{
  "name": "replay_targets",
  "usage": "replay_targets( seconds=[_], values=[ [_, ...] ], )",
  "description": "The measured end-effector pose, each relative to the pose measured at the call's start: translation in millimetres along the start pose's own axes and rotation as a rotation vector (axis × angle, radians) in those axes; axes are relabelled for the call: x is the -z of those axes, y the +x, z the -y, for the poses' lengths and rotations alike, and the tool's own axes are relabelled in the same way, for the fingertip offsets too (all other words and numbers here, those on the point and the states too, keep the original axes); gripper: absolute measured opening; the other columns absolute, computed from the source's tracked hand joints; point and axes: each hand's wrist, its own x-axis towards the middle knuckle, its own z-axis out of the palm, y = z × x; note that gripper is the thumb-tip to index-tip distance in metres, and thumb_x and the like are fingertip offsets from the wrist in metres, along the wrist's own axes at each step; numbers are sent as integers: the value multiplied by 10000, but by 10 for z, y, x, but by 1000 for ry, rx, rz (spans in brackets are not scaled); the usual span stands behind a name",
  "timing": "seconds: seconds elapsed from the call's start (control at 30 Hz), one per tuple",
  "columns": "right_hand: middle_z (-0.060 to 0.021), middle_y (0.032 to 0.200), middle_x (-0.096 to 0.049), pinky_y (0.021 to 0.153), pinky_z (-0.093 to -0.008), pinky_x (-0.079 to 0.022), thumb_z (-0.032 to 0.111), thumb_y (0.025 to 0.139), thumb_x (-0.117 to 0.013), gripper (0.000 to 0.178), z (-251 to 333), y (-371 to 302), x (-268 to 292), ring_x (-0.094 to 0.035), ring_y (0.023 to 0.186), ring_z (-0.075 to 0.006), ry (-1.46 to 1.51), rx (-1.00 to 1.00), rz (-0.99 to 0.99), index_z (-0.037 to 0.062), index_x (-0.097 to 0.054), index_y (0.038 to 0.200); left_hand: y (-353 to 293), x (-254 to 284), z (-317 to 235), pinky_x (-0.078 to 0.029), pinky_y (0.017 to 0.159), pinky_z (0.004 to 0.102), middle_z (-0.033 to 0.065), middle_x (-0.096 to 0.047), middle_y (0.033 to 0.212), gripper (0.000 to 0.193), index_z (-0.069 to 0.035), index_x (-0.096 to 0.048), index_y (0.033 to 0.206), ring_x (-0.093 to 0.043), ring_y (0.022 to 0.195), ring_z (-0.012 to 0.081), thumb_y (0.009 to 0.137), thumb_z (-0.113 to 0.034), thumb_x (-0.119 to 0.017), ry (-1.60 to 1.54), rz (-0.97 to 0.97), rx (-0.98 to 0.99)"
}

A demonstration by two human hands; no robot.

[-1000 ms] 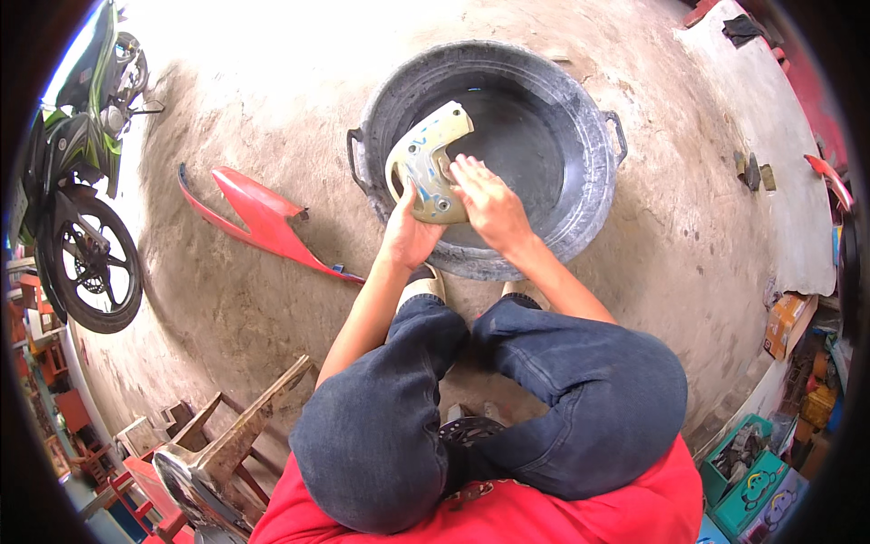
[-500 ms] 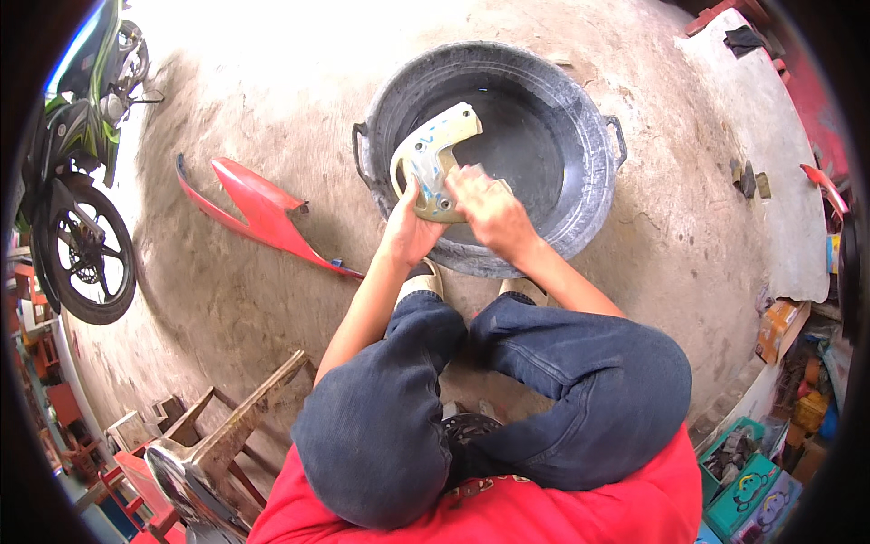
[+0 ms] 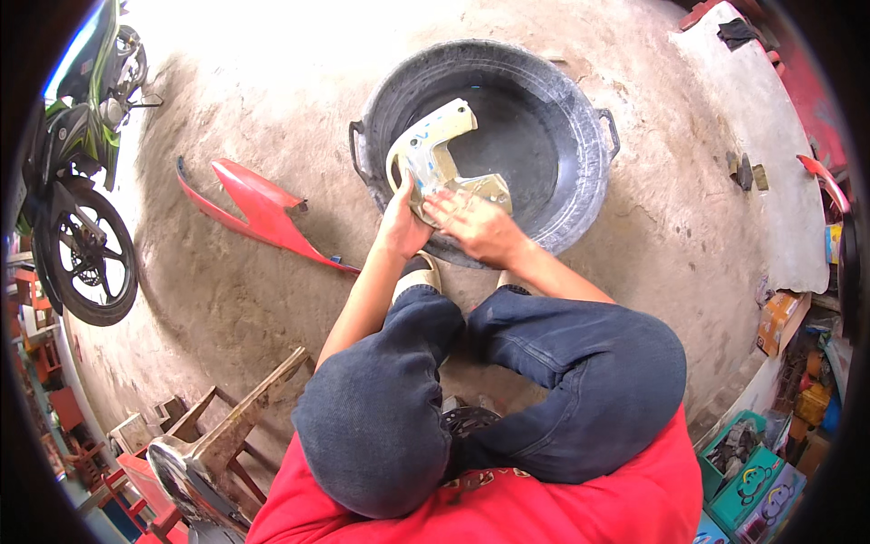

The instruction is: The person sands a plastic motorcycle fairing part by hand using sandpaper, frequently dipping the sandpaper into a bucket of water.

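Note:
My left hand (image 3: 404, 223) is closed on the lower left edge of a cream plastic motorcycle body panel (image 3: 437, 156), curved, with blue marks and small holes. The panel is held tilted over a large black tub (image 3: 589, 195) with two side handles and dark, wet-looking insides. My right hand (image 3: 480, 227) presses its fingers against the panel's lower part, close to the left hand. The fingers are bent together and slightly smeared; whatever lies under them is hidden.
A red body panel (image 3: 263, 213) lies on the concrete floor to the left. Beyond it stands a motorcycle (image 3: 86, 181). A worn wooden stand (image 3: 227, 431) is at lower left. Green boxes (image 3: 739, 462) and a cardboard box (image 3: 781, 319) sit at the right.
My right hand has moved left and down across the panel, uncovering its lower right arm. The panel has shifted and turned slightly in my left hand.

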Motion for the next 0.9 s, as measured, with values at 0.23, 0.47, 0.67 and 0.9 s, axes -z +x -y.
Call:
replay_targets(
  seconds=[0.23, 0.47, 0.67, 0.9],
  values=[
    [-192, 1420, -641, 1153, -445, -458, 155, 961, -633, 477, 47, 34, 11, -602, 1339, -340, 51, -158, -49, 45, -618, 1425, -5, -2, 35, -403, 1184, 519, 131, -561, 1504, 581, -83, -439, 1538, -531, 1384, 302, 1112, -477, -452, 34, 46, -5],
    [-192, 1422, -642, 1152, -471, -457, 155, 954, -625, 455, -161, 4, -17, -602, 1344, -334, -7, -195, -47, 31, -636, 1392, 8, -120, 86, -411, 1185, 508, 134, -575, 1480, 591, -84, -446, 1535, -561, 1344, 302, 1107, -492, -456, 6, 24, -20],
    [-178, 1419, -646, 1149, -473, -453, 142, 954, -643, 473, -94, 39, 42, -602, 1337, -364, 40, -170, -65, 6, -618, 1405, 37, -29, 44, -433, 1173, 492, 146, -583, 1464, 580, -82, -460, 1521, -565, 1344, 297, 1098, -477, -494, 15, -16, -1],
    [-187, 1491, -590, 1195, -466, -405, 121, 980, -625, 495, 54, -103, -48, -513, 1435, -354, 193, 5, 80, 24, -584, 1463, -22, -66, -5, -403, 1198, 509, 146, -534, 1530, 569, -75, -421, 1550, -520, 1403, 308, 1113, -436, -475, 67, -70, 2]
  ],
)
